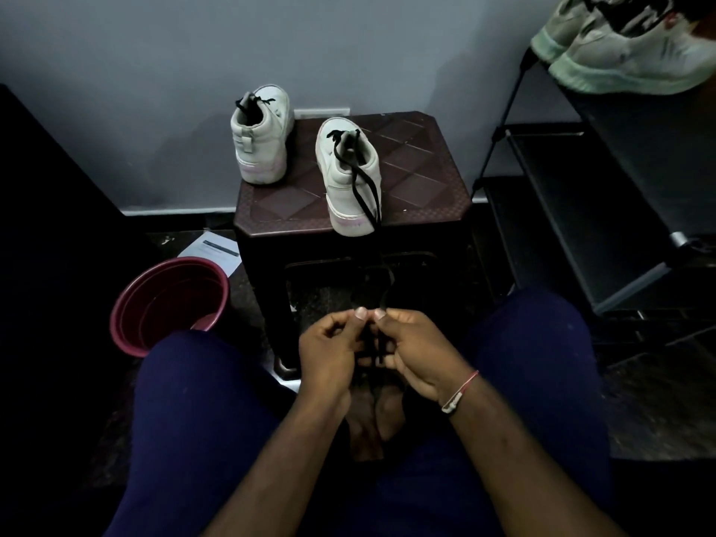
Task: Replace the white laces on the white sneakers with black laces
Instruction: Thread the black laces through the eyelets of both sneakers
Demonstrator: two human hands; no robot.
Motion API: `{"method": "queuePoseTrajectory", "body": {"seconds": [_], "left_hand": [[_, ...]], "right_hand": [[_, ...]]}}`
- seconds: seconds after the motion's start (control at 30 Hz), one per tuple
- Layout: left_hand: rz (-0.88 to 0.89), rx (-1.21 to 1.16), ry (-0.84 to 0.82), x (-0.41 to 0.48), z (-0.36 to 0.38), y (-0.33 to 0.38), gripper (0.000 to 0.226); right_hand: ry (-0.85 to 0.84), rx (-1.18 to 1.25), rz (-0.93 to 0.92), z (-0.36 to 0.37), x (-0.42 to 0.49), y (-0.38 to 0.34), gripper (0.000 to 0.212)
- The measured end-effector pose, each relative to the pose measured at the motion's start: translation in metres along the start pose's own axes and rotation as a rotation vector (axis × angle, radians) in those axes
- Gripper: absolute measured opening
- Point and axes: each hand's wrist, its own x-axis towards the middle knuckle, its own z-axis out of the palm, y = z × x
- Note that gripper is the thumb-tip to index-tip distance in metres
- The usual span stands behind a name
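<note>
Below the stool [418, 168] — black lace [372, 191] pinched between left hand [329, 354] and right hand [420, 352].

The white sneakers [350, 176] look like matt, scuffed leather. The brown stool [418, 168] is glossy patterned plastic. The maroon tub [170, 300] is smooth plastic.
</note>
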Motion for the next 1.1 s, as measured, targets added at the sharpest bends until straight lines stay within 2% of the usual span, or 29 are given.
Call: {"method": "queuePoseTrajectory", "body": {"seconds": [0.13,0.2,0.23,0.3,0.37,0.43,0.5,0.57,0.6,0.67,0.73,0.8,0.87,0.93,1.0,1.07,1.1], "left_hand": [[-0.059,-0.062,-0.083,0.004,-0.002,0.001,0.022],[0.006,0.040,-0.074,0.011,-0.006,-0.001,0.017],[0.086,0.102,-0.056,0.016,-0.010,-0.002,0.016],[0.318,0.236,-0.083,0.025,-0.022,0.001,0.035],[0.640,0.481,-0.263,0.035,-0.030,0.006,0.057],[0.868,0.702,-0.447,0.044,-0.027,0.010,0.053],[0.912,0.783,-0.524,0.048,-0.019,0.010,0.040],[0.897,0.816,-0.560,0.048,-0.010,0.010,0.040],[0.918,0.846,-0.558,0.049,-0.006,0.008,0.041],[1.018,0.967,-0.491,0.050,0.003,0.010,0.039],[1.193,1.080,-0.354,0.051,0.011,0.025,0.028],[1.323,1.121,-0.240,0.050,0.014,0.055,0.023],[1.409,1.136,-0.164,0.055,0.014,0.093,0.028],[1.483,1.152,-0.118,0.066,0.013,0.130,0.031],[1.525,1.145,-0.108,0.083,0.017,0.161,0.028],[1.483,1.155,-0.152,0.100,0.029,0.182,0.025],[1.423,1.155,-0.197,0.107,0.036,0.188,0.027]], "right_hand": [[-0.049,-0.008,0.085,0.000,-0.003,0.000,0.024],[-0.052,0.019,0.117,0.000,-0.003,-0.001,0.021],[-0.062,0.047,0.131,-0.001,-0.003,-0.003,0.021],[-0.117,0.125,0.157,-0.003,-0.005,-0.007,0.025],[-0.229,0.220,0.184,0.000,-0.009,-0.013,0.032],[-0.339,0.277,0.175,0.001,-0.017,-0.020,0.038],[-0.448,0.351,0.118,-0.001,-0.025,-0.030,0.039],[-0.501,0.533,-0.004,0.001,-0.034,-0.050,0.038],[-0.454,0.652,-0.091,0.004,-0.036,-0.060,0.037],[-0.196,0.809,-0.326,0.011,-0.032,-0.079,0.034],[0.071,0.648,-0.621,0.011,-0.020,-0.094,0.031],[0.318,0.147,-0.852,0.006,-0.006,-0.105,0.031],[0.486,-0.421,-0.924,-0.007,0.006,-0.113,0.031],[0.515,-0.751,-0.884,-0.015,0.013,-0.119,0.031],[0.443,-0.872,-0.800,-0.014,0.016,-0.122,0.035],[0.307,-0.768,-0.659,-0.005,0.014,-0.122,0.039],[0.217,-0.605,-0.564,0.002,0.009,-0.121,0.040]]}}
